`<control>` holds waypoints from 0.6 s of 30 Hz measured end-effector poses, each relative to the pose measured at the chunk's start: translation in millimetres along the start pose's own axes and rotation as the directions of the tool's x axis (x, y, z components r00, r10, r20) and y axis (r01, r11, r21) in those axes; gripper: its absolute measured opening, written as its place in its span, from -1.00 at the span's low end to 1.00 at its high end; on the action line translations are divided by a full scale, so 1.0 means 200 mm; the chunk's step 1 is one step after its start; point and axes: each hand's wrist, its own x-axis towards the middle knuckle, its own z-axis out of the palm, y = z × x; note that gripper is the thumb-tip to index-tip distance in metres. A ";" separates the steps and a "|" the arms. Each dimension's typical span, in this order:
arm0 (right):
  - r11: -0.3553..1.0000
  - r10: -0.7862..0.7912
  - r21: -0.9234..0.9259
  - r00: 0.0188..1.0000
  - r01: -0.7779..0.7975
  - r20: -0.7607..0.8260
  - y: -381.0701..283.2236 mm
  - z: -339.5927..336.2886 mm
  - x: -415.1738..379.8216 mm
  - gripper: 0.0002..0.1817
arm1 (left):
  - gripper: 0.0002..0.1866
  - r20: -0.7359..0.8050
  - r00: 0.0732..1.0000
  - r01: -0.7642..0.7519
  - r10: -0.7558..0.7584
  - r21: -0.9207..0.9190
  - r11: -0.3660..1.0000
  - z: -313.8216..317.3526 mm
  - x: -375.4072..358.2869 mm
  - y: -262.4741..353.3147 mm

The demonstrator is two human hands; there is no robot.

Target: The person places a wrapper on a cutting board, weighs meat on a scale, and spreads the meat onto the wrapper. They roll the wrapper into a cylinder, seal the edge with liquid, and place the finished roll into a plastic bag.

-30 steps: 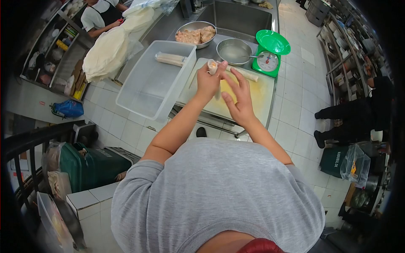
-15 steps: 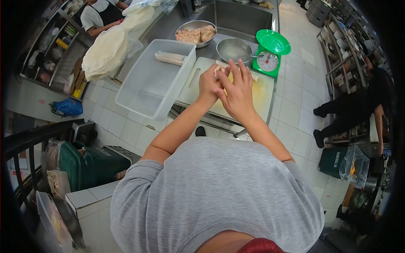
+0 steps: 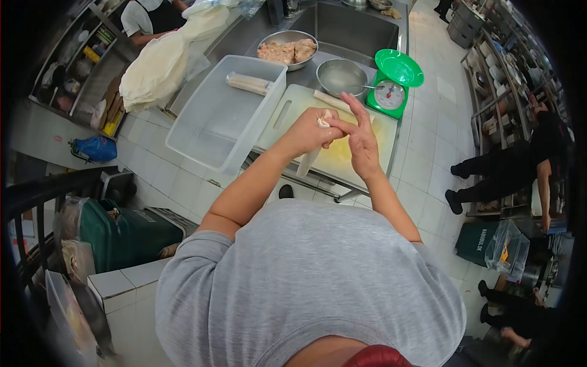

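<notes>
My left hand [image 3: 310,131] is wrapped round a pale spring roll [image 3: 307,163]. One end of the roll pokes out at the top of the fist and its long part hangs below, tilted, over the near edge of the cutting board [image 3: 301,98]. My right hand [image 3: 363,139] is beside it with several fingers stretched up, one finger reaching across to the fist near the roll's upper end. Another pale roll [image 3: 333,101] lies on the board behind my hands. A metal bowl [image 3: 341,78] of cloudy liquid, with a spoon handle over its rim, stands just beyond.
Left of the board sits a clear plastic tub [image 3: 205,122] with a few rolls [image 3: 249,84] inside. Behind are a bowl of minced filling [image 3: 287,50], a sink [image 3: 348,33] and a green scale [image 3: 389,95]. Wrapper sheets [image 3: 153,73] are stacked at left. Other people stand nearby.
My left hand has turned and come down slightly nearer, so the roll now hangs below the fist. My right hand has shifted lower and turned edge-on. Another roll on the board shows more clearly.
</notes>
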 end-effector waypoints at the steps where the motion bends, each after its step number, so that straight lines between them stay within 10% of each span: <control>1: 0.996 -0.037 -0.074 0.999 0.040 0.038 0.00 -0.01 0.01 -0.53 | -0.86 0.051 0.999 0.011 -0.010 -0.009 1.000 -0.01 0.00 0.01; 6: 0.968 -0.095 -0.212 0.978 0.134 0.184 -0.02 -0.05 0.06 -0.48 | -0.82 0.139 0.988 0.078 -0.068 -0.067 0.995 0.00 -0.02 -0.01; 9: 0.950 0.071 0.302 0.996 -0.084 0.053 0.02 0.01 0.02 -0.45 | -0.86 0.173 0.983 0.079 -0.064 -0.079 0.994 0.00 -0.03 0.00; 18: 0.958 0.030 0.277 0.986 -0.074 0.161 -0.04 0.03 0.04 -0.46 | -0.92 0.319 0.947 0.139 -0.045 -0.279 0.950 -0.05 -0.06 0.00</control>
